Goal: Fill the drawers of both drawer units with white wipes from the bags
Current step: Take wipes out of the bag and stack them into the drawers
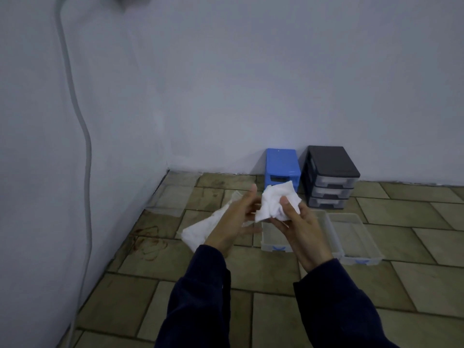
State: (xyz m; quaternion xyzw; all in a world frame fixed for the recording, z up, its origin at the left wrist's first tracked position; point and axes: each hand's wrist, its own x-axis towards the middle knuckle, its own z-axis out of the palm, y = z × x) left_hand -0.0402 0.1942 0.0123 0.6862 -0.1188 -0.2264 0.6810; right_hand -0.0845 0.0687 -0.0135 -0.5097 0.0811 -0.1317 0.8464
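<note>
My right hand [300, 228] grips a crumpled white wipe [272, 202] with the thumb on top, held above the floor. My left hand [234, 218] is beside it, fingers spread and touching the wipe's left edge. Under my left hand lies a clear bag of white wipes [200, 228] on the tiles. A clear drawer with a blue mark [272, 243] lies on the floor below my hands, and another clear drawer [356, 237] lies to its right. The blue drawer unit [282, 167] stands against the wall with open slots. Beside it the black drawer unit [331, 177] holds three clear drawers.
An empty clear bag [173, 194] lies flat on the tiles near the corner. A grey pipe [85, 151] runs down the left wall. Reddish stains [148, 241] mark the tiled floor at the left.
</note>
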